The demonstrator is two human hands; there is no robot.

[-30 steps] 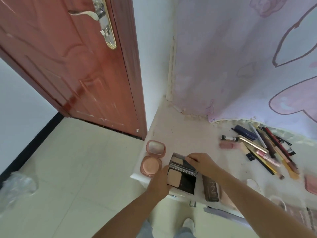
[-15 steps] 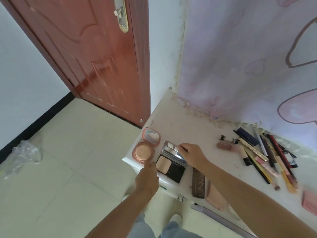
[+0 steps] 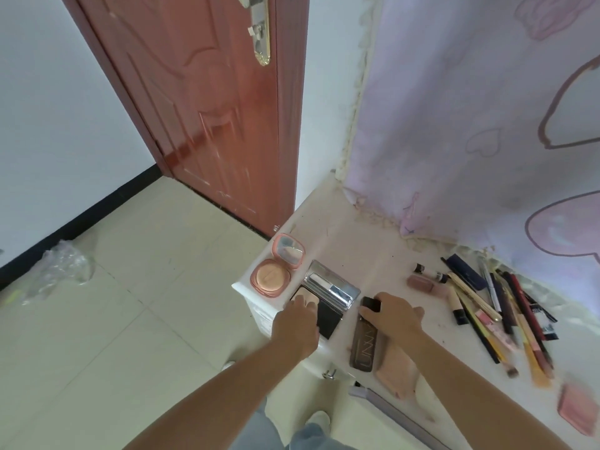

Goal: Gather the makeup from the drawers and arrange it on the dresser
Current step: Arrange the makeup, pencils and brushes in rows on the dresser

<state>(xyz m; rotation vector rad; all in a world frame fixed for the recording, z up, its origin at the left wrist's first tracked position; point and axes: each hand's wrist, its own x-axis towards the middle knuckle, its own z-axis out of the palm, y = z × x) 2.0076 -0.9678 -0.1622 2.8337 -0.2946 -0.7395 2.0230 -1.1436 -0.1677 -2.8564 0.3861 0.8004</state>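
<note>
1. The open black powder case point(image 3: 328, 306) lies at the front left corner of the white dresser point(image 3: 344, 241), its mirrored lid point(image 3: 332, 289) folded back and the beige powder pan toward the left.
2. The left hand point(image 3: 297, 326) rests on the near left part of that case; its fingers point(image 3: 302, 303) lie fairly flat over the beige pan, touching it, not wrapped round anything.
3. Just right of the case lies a long brown palette point(image 3: 363, 345), end-on toward the person.
4. The right hand point(image 3: 394, 315) sits on the far end of the palette, fingers curled down over its dark tip; thumb and fingertips seem to grip that end, though how firmly cannot be told.
5. A pink round compact point(image 3: 277, 269) stands open just left of the black case, a puff in its base and a mirror in its lid.
6. A flat pink case point(image 3: 394, 368) lies beside the palette, partly under the right forearm.
7. Well to the right, a loose heap of pencils, brushes and tubes point(image 3: 493, 306) lies near the patterned cloth point(image 3: 470, 108).
</note>
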